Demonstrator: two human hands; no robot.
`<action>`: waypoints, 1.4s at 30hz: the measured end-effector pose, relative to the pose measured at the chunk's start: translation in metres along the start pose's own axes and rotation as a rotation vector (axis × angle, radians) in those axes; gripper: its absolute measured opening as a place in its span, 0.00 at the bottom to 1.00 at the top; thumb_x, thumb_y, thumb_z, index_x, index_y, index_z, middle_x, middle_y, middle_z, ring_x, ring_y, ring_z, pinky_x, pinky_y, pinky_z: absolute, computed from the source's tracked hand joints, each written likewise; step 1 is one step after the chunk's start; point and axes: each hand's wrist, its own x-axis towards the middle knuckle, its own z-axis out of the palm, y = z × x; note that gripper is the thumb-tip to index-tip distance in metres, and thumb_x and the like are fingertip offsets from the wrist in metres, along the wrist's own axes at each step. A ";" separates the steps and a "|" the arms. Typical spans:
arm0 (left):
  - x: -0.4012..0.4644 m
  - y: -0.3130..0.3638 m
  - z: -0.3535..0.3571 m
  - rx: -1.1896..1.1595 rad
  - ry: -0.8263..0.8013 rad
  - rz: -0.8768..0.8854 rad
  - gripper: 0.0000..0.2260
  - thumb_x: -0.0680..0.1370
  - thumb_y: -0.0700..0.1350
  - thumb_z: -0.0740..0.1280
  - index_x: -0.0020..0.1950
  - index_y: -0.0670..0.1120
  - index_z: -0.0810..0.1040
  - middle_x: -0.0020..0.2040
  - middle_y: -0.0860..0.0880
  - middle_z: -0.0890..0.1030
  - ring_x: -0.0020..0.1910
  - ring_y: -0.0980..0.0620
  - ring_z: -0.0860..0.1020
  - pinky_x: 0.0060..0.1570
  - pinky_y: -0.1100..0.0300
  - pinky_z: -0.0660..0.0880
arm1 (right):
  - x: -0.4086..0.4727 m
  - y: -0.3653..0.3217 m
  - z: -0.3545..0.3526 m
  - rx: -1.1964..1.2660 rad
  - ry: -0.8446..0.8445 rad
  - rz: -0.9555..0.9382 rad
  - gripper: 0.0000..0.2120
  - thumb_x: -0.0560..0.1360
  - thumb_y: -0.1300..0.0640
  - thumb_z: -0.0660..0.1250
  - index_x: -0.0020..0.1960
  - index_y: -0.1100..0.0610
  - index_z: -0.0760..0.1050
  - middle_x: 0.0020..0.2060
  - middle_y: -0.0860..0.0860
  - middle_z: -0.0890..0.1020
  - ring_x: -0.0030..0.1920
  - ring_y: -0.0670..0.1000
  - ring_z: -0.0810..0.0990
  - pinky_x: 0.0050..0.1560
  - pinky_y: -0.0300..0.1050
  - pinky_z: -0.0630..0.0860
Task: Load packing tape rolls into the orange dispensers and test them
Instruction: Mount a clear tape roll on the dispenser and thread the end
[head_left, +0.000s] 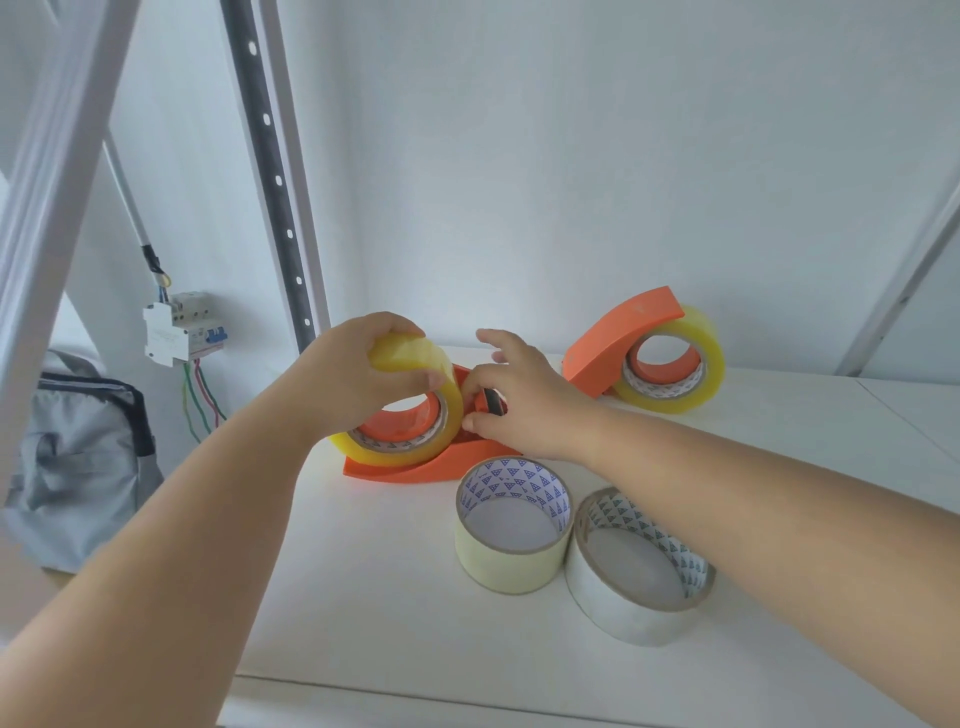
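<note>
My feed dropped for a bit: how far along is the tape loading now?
Done: the far orange dispenser already carries a yellowish tape roll. In hand: the left hand grips a second yellowish roll seated on the near orange dispenser, while the right hand works at its front end. Left: two loose rolls lie on the white shelf; testing isn't visible.

White shelf (363, 597), two orange dispensers (415, 470) (613, 348), two seemingly loose tape rolls (511, 561) (623, 608)
</note>
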 end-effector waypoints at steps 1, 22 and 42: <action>0.000 -0.001 0.000 -0.003 0.001 -0.005 0.18 0.69 0.56 0.73 0.56 0.58 0.75 0.47 0.56 0.78 0.43 0.56 0.76 0.40 0.63 0.70 | -0.002 -0.001 -0.002 0.043 0.023 0.022 0.10 0.71 0.54 0.72 0.52 0.51 0.77 0.74 0.52 0.58 0.73 0.53 0.60 0.69 0.48 0.62; 0.000 -0.001 0.009 -0.136 0.093 -0.078 0.16 0.69 0.58 0.73 0.53 0.57 0.76 0.48 0.55 0.79 0.43 0.53 0.77 0.40 0.60 0.73 | 0.003 -0.002 -0.004 0.755 0.007 0.460 0.10 0.68 0.65 0.74 0.49 0.60 0.81 0.42 0.46 0.77 0.49 0.51 0.81 0.43 0.37 0.77; 0.000 0.002 0.009 -0.145 0.118 -0.085 0.14 0.71 0.57 0.71 0.54 0.55 0.74 0.46 0.55 0.77 0.39 0.56 0.75 0.36 0.61 0.70 | 0.006 0.003 0.006 0.459 0.059 0.275 0.14 0.75 0.61 0.67 0.55 0.70 0.78 0.70 0.58 0.70 0.76 0.47 0.55 0.60 0.37 0.59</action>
